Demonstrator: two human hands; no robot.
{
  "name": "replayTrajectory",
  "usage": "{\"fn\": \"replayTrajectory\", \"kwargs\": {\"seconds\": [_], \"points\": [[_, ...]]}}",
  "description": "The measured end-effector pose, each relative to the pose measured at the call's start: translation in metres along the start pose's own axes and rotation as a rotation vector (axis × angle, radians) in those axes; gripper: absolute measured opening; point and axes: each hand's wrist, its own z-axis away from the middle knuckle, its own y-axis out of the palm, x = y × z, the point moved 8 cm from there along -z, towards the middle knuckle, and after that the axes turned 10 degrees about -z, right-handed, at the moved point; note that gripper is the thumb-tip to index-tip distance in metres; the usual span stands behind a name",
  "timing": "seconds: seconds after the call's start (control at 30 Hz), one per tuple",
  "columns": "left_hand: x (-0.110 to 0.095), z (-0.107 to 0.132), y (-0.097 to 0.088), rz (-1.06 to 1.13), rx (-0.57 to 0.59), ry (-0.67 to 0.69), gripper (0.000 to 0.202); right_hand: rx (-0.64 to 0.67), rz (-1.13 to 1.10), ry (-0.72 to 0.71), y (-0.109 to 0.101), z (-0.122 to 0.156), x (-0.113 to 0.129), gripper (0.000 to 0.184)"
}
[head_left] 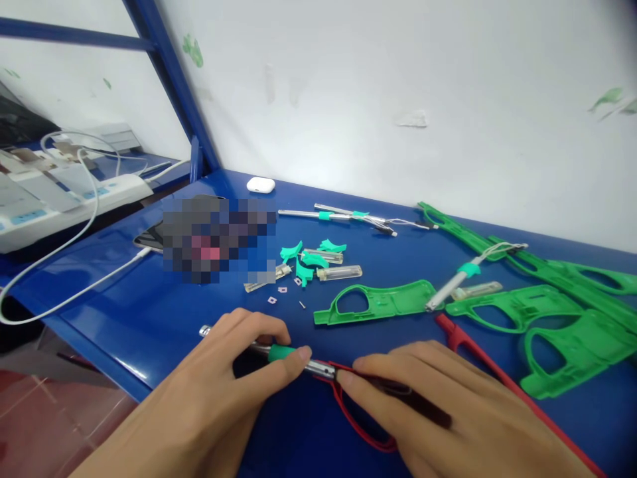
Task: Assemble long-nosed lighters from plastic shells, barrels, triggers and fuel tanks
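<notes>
My left hand (pixel 233 368) is closed round a thin metal lighter tube (pixel 321 368) with a teal trigger (pixel 283 352) on it. Thumb and index finger press at the trigger, and the far end of the tube sticks out to the left. My right hand (pixel 442 398) is closed on a red plastic lighter casing half (pixel 355 418), whose loop shows below the fingers. Its thumb tip lies against the right end of the tube. Most of the casing is hidden under the hand; a dark maroon part shows between thumb and index finger.
Green casing halves (pixel 383 302) and another red casing piece (pixel 517 378) lie right. Behind are wired metal tubes (pixel 343 216), loose teal triggers (pixel 311 260), clear fuel tanks (pixel 341 272) and a small screw (pixel 302 305). A cabled phone (pixel 149 236) and white case (pixel 261 185) are left.
</notes>
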Motion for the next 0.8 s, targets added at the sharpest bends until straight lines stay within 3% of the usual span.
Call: {"fn": "replayTrajectory", "kwargs": {"seconds": [0.2,0.37,0.63,0.8], "points": [[0.003,0.0,0.006,0.055,0.048,-0.008,0.061,-0.005,0.006,0.001,0.0,0.001,-0.001,0.03],[-0.002,-0.002,0.002,0.038,0.019,0.073,0.059,-0.006,0.003,0.003,-0.001,0.001,0.001,0.031],[-0.003,-0.006,0.001,0.052,0.092,0.019,0.07,0.001,-0.081,-0.001,-0.01,0.003,0.001,0.038],[-0.006,-0.011,-0.007,0.064,0.033,0.028,0.06,-0.025,-0.115,0.033,-0.015,0.004,0.002,0.034]]}}
